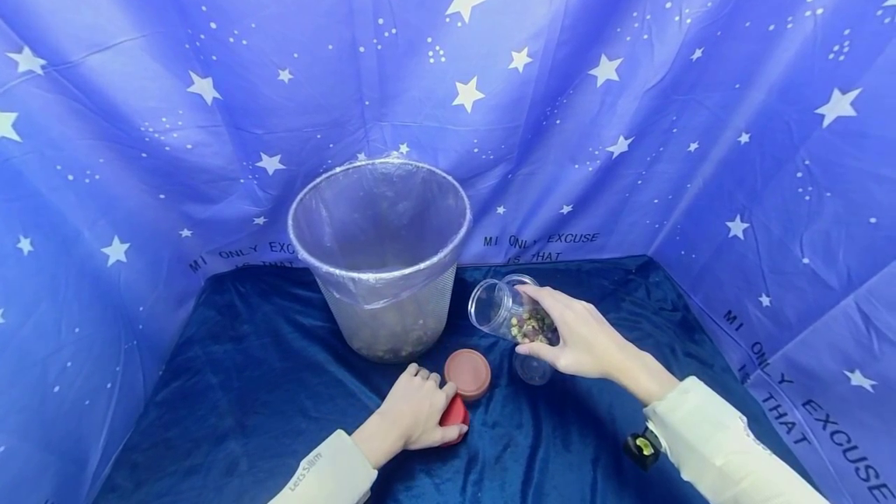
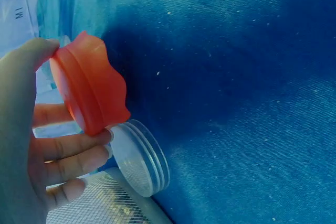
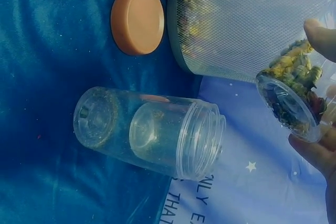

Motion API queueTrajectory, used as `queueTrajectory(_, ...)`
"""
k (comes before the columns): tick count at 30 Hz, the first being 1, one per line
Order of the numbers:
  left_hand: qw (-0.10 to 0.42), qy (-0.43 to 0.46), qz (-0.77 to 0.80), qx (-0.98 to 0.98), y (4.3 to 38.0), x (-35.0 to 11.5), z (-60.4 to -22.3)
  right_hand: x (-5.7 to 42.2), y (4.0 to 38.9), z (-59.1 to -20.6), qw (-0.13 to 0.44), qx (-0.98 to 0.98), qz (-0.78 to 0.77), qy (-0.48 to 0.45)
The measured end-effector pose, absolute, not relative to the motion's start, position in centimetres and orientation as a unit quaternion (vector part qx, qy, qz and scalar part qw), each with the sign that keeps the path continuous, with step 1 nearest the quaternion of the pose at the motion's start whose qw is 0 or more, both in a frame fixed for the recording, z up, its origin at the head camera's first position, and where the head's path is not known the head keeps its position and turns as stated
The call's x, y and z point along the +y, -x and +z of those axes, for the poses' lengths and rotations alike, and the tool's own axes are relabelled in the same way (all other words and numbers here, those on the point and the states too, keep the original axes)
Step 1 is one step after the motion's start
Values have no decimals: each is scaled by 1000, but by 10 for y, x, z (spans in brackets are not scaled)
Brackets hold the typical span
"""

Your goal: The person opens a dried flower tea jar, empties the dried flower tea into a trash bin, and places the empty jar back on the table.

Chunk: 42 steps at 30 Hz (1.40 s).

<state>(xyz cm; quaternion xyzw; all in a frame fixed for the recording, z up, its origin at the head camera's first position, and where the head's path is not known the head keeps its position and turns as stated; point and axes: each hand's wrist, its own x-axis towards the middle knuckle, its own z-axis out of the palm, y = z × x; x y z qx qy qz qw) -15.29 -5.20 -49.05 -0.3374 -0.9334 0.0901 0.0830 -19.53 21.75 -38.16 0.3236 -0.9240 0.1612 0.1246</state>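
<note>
My left hand (image 1: 413,414) pinches a red lid with a wavy edge (image 2: 94,82) between thumb and fingers, low over the cloth. Close against that lid is a clear, ridged plastic piece (image 2: 139,158); whether it is attached cannot be told. My right hand (image 1: 584,337) grips a clear plastic jar (image 1: 490,308), tilted with its mouth toward the bin. Dried flowers and reddish bits (image 1: 530,327) lie inside it. Below stands a second clear jar (image 3: 152,135), lidless, with a little residue at its base. An orange-brown round lid (image 1: 467,373) rests between the hands.
A mesh waste bin (image 1: 392,325) with a clear liner stands at the back, dried material showing at its bottom. Dark blue cloth (image 1: 238,379) covers the table. Blue star-printed curtains (image 1: 392,76) close off the back and sides.
</note>
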Motion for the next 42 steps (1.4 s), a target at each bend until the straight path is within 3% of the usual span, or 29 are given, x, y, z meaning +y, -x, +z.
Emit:
queueTrajectory(18,197,317,83,-924,148,-48,-508,216,194,-385,126,-922,160,-329)
queueTrajectory(42,167,283,98,-939,143,-35,-518,215,193,-383,118,-925,161,-324)
